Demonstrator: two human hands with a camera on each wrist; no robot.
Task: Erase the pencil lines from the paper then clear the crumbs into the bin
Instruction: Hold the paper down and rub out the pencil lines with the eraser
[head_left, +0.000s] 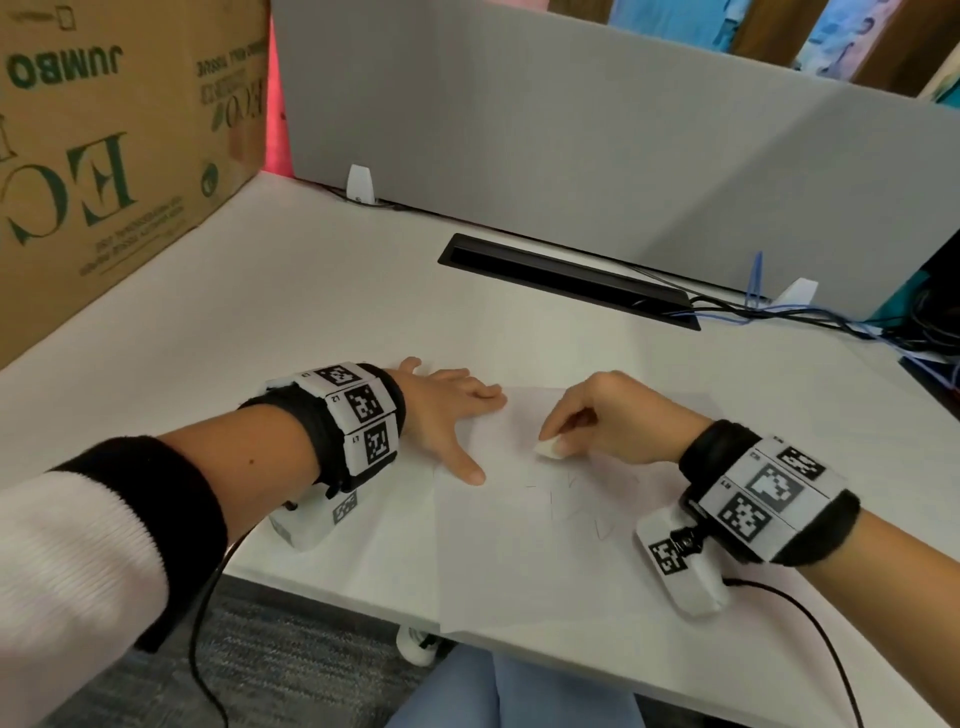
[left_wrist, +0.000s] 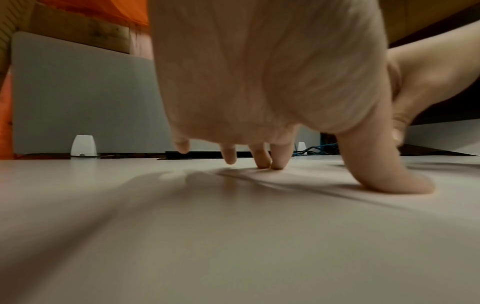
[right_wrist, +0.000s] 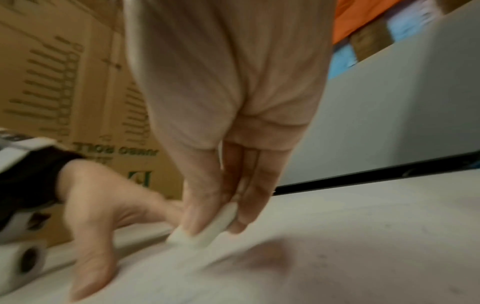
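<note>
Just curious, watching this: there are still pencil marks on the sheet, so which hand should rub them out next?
Probably the right hand: it already pinches the eraser on the paper, just beyond the remaining pencil lines. The left hand lies flat, pinning the sheet.

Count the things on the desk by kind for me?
Paper: 1
Eraser: 1, pinched by the right hand
Cardboard box: 1
Left hand pressing the paper flat: 1
Total: 5, both hands counted

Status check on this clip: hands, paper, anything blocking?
Left hand flat, pinning paper. Right hand pinching eraser on the sheet. Pencil lines remain. Nothing blocking.
</note>
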